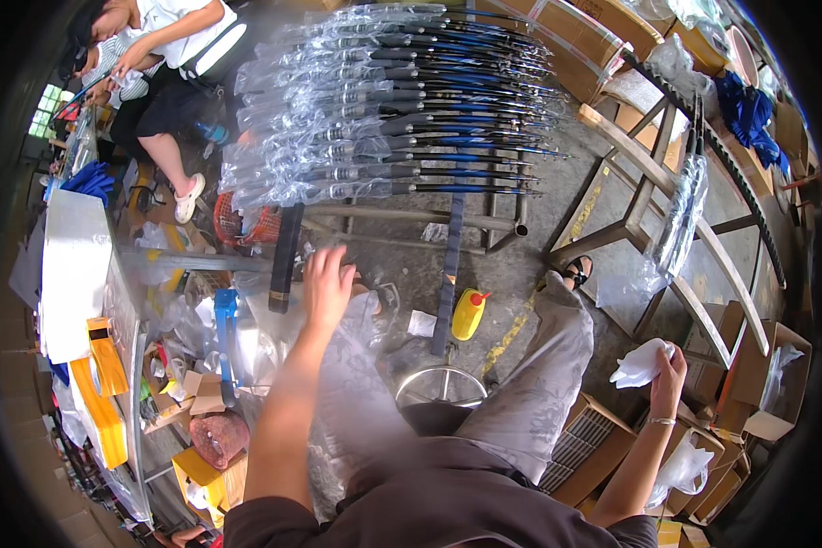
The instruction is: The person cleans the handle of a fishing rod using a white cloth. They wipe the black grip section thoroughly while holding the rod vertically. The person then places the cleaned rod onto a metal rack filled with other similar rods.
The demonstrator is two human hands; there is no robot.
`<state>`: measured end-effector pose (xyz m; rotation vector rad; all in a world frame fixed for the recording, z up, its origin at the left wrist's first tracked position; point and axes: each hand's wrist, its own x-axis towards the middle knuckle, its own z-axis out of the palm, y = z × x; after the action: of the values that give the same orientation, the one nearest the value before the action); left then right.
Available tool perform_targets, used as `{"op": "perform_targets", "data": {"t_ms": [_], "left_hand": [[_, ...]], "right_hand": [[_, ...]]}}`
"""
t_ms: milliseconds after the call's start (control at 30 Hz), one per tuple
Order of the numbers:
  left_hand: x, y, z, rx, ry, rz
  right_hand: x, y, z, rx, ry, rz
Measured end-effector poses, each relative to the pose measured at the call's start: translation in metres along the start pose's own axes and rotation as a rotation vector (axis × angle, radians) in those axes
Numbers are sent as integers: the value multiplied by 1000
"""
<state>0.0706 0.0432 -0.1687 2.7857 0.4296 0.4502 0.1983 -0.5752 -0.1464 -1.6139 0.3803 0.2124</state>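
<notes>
My left hand (326,285) is raised over my left knee with its fingers stretched out. It holds nothing and is nearest to the dark padded bar (286,260) of the rack. Out to the right, my right hand (669,373) is closed on a crumpled white cloth (639,364). In front of me many black and blue fishing rods (466,155) lie side by side across the rack, their handle ends wrapped in clear plastic sleeves (310,119). A few more sleeved rods (688,205) rest on the curved metal stand at the right.
A yellow bottle (468,315) with a red cap stands on the floor between my feet. The metal stand (637,210) and open cardboard boxes (776,384) are on the right. A cluttered bench (123,301) runs along the left. Another person (169,55) sits at the far left.
</notes>
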Motion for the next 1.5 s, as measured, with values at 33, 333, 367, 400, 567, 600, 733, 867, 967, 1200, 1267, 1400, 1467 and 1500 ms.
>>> {"op": "perform_targets", "data": {"t_ms": [33,333,367,400,567,600,733,867,967,1200,1267,1400,1467,1500], "left_hand": [[23,-1,0,36,13,20],[124,-14,32,152,-73,292],[124,-15,37,181,-69,278],[125,-17,41,210,-65,263],[135,-22,49,324,-113,284],[133,-25,51,332,-114,317],[126,-24,37,323,-37,387],[129,-12,6,237,7,442],[133,16,-31,227,109,455],[121,104,-114,123,116,372],[109,124,-130,92,150,347],[77,162,-172,24,245,200],[61,170,-186,-4,347,175],[53,170,-190,-18,397,159]], "right_hand": [[-6,-2,8,18,24,12],[-9,-10,40,183,123,-22],[-11,-12,46,195,118,-25],[-11,-14,53,190,161,-15],[-12,-17,72,75,135,-62],[-12,-13,70,38,135,-83],[-13,-10,70,55,117,-84],[-17,-15,78,259,65,-57],[-28,-43,111,319,-190,-22],[-60,-122,197,407,-398,-341],[-69,-153,226,485,-470,-402],[-92,-200,276,70,-340,-703],[-122,-227,307,-131,-352,-925],[-137,-237,322,-152,-424,-970]]}}
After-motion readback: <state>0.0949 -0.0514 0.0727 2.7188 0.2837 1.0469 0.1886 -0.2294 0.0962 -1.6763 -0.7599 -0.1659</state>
